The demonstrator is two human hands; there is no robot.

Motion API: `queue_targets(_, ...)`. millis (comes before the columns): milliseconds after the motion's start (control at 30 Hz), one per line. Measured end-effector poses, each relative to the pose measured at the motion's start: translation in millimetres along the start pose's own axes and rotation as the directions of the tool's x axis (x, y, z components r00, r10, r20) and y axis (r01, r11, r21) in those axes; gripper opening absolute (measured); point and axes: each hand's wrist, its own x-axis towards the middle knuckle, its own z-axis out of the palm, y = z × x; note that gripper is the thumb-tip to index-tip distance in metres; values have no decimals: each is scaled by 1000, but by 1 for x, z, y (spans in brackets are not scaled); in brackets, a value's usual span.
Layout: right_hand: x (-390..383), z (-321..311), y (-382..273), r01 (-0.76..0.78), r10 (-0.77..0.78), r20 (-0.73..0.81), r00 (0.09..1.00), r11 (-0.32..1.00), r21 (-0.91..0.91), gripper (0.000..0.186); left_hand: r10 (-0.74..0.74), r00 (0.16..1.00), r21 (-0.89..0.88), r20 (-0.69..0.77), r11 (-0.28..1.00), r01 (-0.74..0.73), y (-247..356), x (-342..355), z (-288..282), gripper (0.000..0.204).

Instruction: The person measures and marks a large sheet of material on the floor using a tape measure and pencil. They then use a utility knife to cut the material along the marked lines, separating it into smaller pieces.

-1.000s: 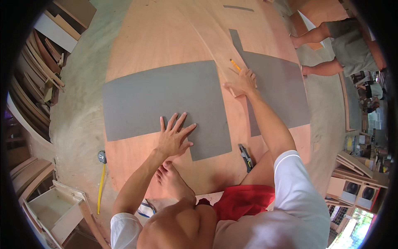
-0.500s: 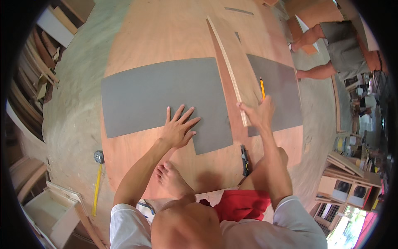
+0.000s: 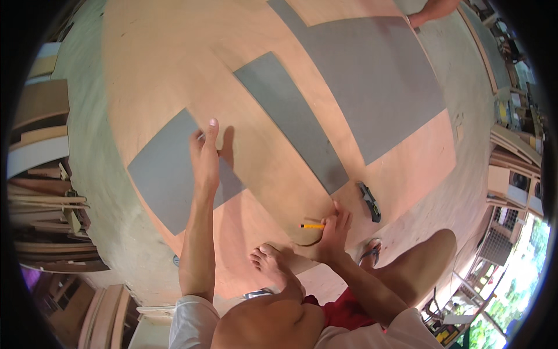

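Observation:
A long, pale wooden board (image 3: 261, 157) lies slantwise over the plywood sheet (image 3: 157, 87), between grey flat pieces. At its near end my right hand (image 3: 334, 234) is closed around a yellow pencil (image 3: 312, 226), its fingers touching the board's end. My left hand (image 3: 204, 156) is raised above the board's left side, thumb up and fingers bent, holding nothing I can see; it is slightly blurred. Beneath it shows a grey piece (image 3: 165, 168), partly covered by the board. Along the board's right edge runs a grey strip (image 3: 293, 125). A larger grey piece (image 3: 378, 81) lies farther right.
A black utility knife (image 3: 369, 202) rests on the plywood right of my right hand. My bare foot (image 3: 270, 260) stands on the sheet's near edge. Another person's leg (image 3: 436, 11) is at the far right. Stacked wood pieces (image 3: 52, 215) line the left side.
My left hand has lifted off the grey piece and is over the board's left side. My right hand, still with the pencil, is at the board's near end. The view has turned and shifted.

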Motion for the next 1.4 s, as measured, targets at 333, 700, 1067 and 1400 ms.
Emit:
queue_targets(333, -4, 44, -16, -157, 157, -4, 988, 987, -46, 79, 414, 908, 685, -68, 681, -260, -20, 20, 0, 61)
queue_targets(700, -7, 74, 4, -175, 166, -88, 982, 978, -112, 84, 645, 762, 698, 55, 521, -491, -48, 38, -3, 56)
queue_targets(1067, -6, 64, 6, -236, 238, 50, 970, 971, -29, 84, 600, 795, 657, 94, 562, -502, -52, 37, -7, 59)
queue_targets(1400, -14, 66, 12, -245, 248, 69, 966, 968, -46, 94, 591, 805, 633, 48, 605, -482, -55, 34, -9, 65)
